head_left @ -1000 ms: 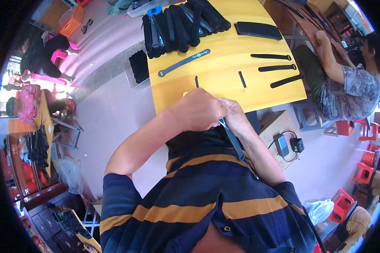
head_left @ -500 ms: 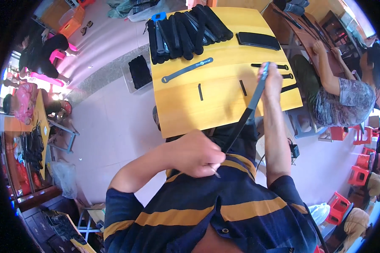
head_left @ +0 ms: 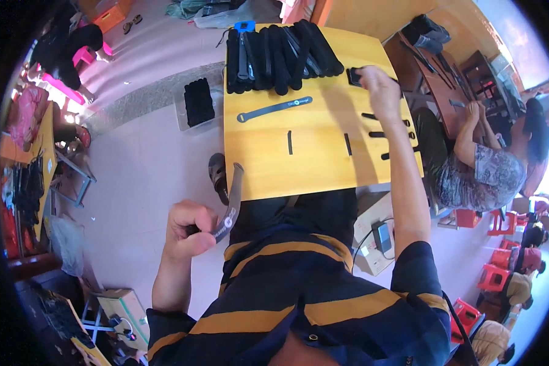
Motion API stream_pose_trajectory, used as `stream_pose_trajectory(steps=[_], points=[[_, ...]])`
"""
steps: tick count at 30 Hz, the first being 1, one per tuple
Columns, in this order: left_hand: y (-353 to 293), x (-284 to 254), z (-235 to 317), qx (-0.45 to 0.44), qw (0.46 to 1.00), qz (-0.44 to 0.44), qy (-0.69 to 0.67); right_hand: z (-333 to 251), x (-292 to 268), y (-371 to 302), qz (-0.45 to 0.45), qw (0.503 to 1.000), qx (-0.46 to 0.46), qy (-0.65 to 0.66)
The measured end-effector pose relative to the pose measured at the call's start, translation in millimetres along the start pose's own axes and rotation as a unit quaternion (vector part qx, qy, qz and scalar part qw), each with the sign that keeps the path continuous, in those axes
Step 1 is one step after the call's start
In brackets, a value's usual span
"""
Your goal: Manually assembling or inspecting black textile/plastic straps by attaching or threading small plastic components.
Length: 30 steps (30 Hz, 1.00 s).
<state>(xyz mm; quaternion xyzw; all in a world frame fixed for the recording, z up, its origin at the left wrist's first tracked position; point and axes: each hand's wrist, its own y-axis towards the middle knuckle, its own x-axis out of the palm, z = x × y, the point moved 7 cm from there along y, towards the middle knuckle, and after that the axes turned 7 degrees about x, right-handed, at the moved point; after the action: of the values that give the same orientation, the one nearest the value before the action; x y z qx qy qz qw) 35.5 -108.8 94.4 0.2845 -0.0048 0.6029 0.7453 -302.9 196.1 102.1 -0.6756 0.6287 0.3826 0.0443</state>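
My left hand is closed around one end of a grey hook-and-loop strap, off the near left corner of the yellow table. The strap's other end sticks up in a slight curve, and a pale printed mark shows beside my fingers. At the table's far right, my right hand has its fingers bent onto the left end of a flat black stack of straps; the hand hides most of that stack. Another grey strap with an end loop lies flat on the table.
A thick row of black straps fills the table's far left, with a blue object behind it. Two short black strips and several small straps lie on the tabletop. A floor bin holds black pieces. A co-worker sits at right.
My left hand has swung left and outward with a strap. My right hand has gone from the strap stretched between both hands to the black stack. The view has shifted slightly.
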Motion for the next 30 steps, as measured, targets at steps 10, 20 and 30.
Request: stream_pose_trajectory(steps=[10,20,30], points=[[-19,-6,-20,-0.051,0.997,0.058,-0.007,-32,108,-16,-0.175,0.923,-0.264,-0.217],[-26,2,-41,-0.095,0.994,0.045,-0.004,17,144,4,-0.215,0.928,-0.215,-0.215],[-22,5,-44,-0.115,0.992,0.055,0.011,9,122,-1,-0.144,0.957,-0.165,-0.189]])
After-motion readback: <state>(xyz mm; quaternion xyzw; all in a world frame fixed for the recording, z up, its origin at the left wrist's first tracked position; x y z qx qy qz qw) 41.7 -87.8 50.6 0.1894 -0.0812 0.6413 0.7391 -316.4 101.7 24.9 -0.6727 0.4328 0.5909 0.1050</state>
